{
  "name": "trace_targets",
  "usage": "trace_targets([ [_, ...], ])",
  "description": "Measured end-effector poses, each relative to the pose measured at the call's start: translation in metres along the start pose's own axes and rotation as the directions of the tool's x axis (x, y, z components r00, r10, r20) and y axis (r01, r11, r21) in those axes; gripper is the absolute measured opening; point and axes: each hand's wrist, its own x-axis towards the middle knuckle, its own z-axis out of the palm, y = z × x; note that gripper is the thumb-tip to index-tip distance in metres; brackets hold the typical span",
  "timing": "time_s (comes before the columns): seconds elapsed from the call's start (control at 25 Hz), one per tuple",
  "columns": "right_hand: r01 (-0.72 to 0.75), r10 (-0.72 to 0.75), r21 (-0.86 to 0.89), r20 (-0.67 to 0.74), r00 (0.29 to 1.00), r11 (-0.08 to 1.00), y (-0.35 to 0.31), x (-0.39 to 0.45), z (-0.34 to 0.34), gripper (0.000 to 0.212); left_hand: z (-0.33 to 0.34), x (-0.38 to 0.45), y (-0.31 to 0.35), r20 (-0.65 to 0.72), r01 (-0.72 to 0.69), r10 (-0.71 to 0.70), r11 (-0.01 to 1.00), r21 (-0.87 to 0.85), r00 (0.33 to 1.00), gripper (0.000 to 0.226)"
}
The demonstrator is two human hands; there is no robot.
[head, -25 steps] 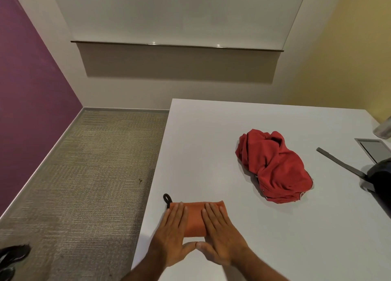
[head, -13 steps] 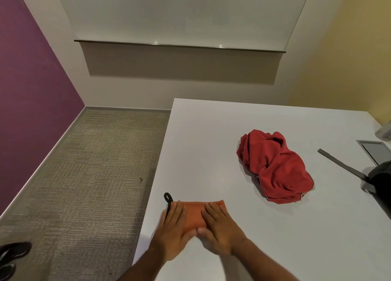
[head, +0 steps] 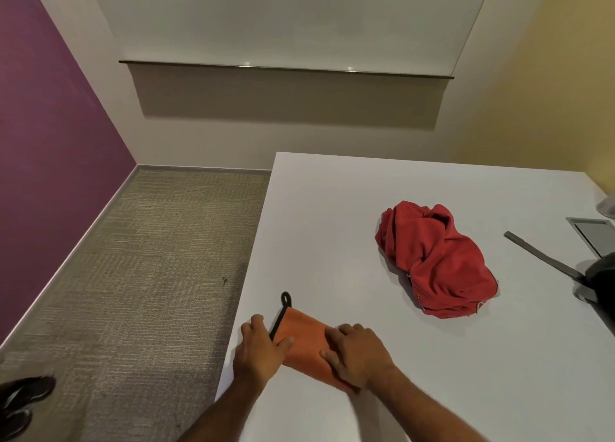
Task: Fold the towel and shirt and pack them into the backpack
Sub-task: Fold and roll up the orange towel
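Folded orange towel point(head: 304, 340) is lying near the worktop point(head: 332, 228) edge. Left hand point(head: 261, 346) and right hand point(head: 357, 353) are gripping its ends, fingers curled. Crumpled red shirt point(head: 436, 261) is lying well apart.

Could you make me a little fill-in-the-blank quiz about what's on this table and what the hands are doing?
1. Both hands, the left hand and the right hand, grip the folded ____ towel.
2. The red shirt lies ____ on the white table, not folded.
3. At one corner of the towel sits a small black ____.
4. The backpack shows at the table's ____ edge.

Missing words: orange; crumpled; loop; right
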Motion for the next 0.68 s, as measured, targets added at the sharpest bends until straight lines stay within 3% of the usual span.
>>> trace_targets([
  [0.16, -0.276, 0.263, 0.186, 0.088, 0.961, 0.943, -0.020, -0.024, 0.000, 0.075, 0.003, 0.004, 0.027, 0.003, -0.041, 0.044, 0.957, -0.286, 0.999, 0.089],
  [0.28, -0.511, 0.475, 0.480, 0.206, 0.856, 0.713, -0.031, -0.034, -0.002, 0.055, 0.012, 0.006, 0.036, 0.093, 0.029, 0.016, 0.889, -0.457, 0.996, 0.092],
  [0.36, -0.601, 0.568, 0.605, 0.279, 0.774, 0.522, -0.032, -0.032, 0.001, 0.059, 0.017, 0.004, 0.033, 0.171, 0.120, -0.043, 0.874, -0.472, 0.984, 0.082],
  [0.48, -0.641, 0.588, 0.699, 0.384, 0.712, 0.319, -0.031, -0.025, 0.004, 0.059, 0.021, -0.003, 0.024, 0.357, 0.269, -0.080, 0.812, -0.518, 0.931, 0.063],
  [0.68, -0.628, 0.523, 0.763, 0.476, 0.707, 0.154, -0.030, -0.023, 0.009, 0.046, 0.018, -0.011, 0.017, 0.555, 0.352, 0.019, 0.756, -0.552, 0.832, 0.074],
])
